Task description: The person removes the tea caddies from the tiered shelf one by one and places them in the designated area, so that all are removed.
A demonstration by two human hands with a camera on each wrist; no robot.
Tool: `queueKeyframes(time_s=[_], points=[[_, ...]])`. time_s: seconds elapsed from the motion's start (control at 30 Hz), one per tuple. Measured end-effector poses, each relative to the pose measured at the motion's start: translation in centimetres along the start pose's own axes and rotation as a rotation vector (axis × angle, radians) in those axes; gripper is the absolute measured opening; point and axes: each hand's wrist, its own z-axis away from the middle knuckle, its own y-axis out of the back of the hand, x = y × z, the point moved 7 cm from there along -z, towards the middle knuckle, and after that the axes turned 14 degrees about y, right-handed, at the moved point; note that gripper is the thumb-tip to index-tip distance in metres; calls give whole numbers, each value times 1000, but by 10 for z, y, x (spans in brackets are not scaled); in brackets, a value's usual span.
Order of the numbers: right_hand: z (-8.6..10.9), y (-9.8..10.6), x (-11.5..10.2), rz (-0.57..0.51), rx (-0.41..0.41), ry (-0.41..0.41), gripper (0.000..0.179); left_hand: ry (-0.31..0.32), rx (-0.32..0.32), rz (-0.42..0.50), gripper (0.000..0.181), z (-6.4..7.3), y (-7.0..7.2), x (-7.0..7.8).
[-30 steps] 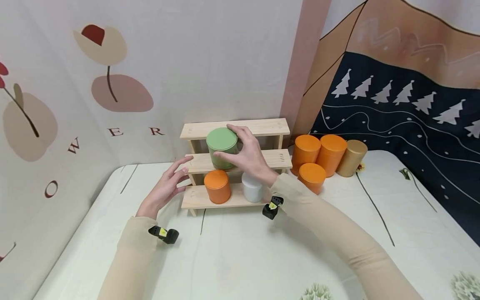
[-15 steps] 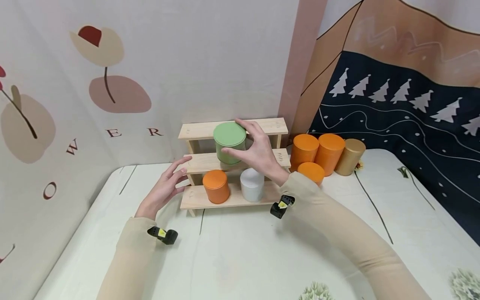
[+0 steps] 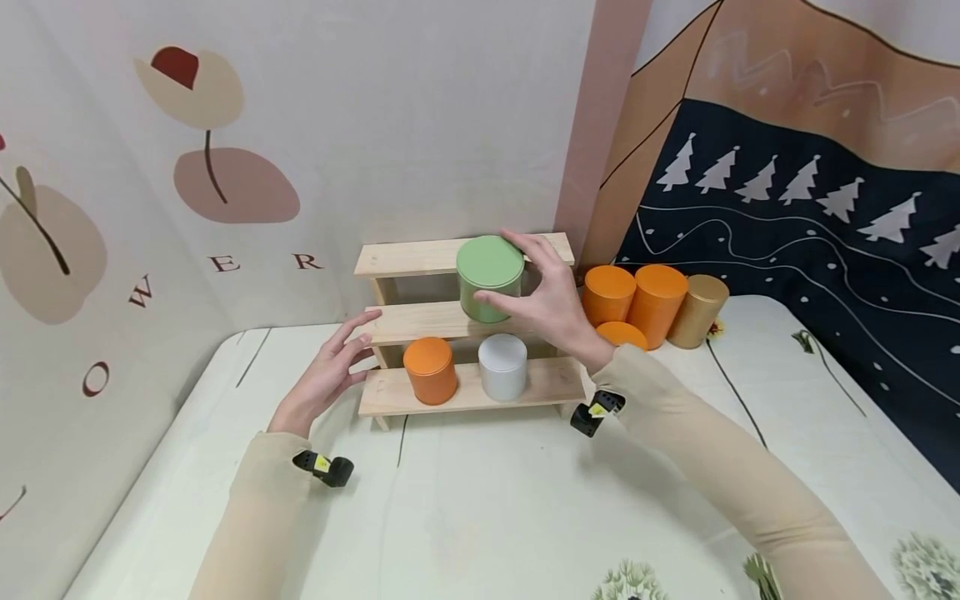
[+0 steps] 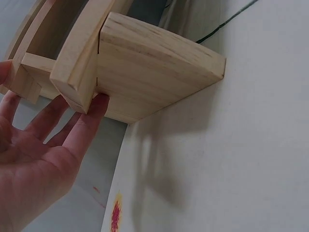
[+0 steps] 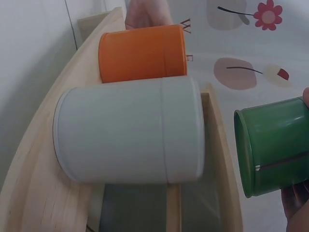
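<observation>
My right hand [image 3: 551, 300] grips a green lidded tin [image 3: 489, 279] from its right side, thumb in front and fingers behind. The tin is held over the middle plank of a three-step wooden shelf [image 3: 412, 323]; in the right wrist view a gap shows between the tin's base and the planks. My left hand [image 3: 326, 379] touches the shelf's left end, its fingertips [image 4: 100, 99] against the side boards. On the lowest plank stand an orange tin [image 3: 431, 371] and, to its right, a white tin [image 3: 503, 367], both upright.
Right of the shelf, two orange tins [image 3: 609, 292] [image 3: 660, 304] and a gold tin [image 3: 698, 311] stand together on the white cloth [image 3: 480, 500]. A shorter orange tin [image 3: 621, 334] in front is partly covered by my right arm. A printed curtain [image 3: 450, 108] hangs behind.
My right hand has carried the green tin to the right along the middle step, from its left half to right of centre. The left hand has stayed at the shelf's end.
</observation>
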Motion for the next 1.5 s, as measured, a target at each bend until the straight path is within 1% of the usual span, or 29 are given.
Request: queueKeyframes(time_s=[0.17,0.3,0.53,0.6,0.73,0.83,0.97,1.13,1.37,1.5], points=[[0,11,-3,-25,17,-8,75,-9,-4,1,53,0,1,1],[0,16,-4,-36,12,-9,76,-9,7,-8,53,0,2,1],[6,28,-3,-4,24,2,74,-3,3,-5,53,0,2,1],[8,32,-3,-5,26,-6,72,-6,-2,-5,53,0,1,1],[8,41,-17,4,20,-39,69,-12,-11,-8,53,0,1,1],[5,50,-31,38,15,-48,67,-13,-15,-12,53,1,1,2],[4,61,-35,75,20,-62,63,-13,-21,-12,53,2,1,2],[9,72,-24,87,30,-110,62,-11,-23,-7,53,1,1,2],[26,90,13,102,57,-160,66,-19,-33,-10,53,1,0,2],[33,99,19,104,65,-179,67,-27,-43,-4,53,1,-1,3]])
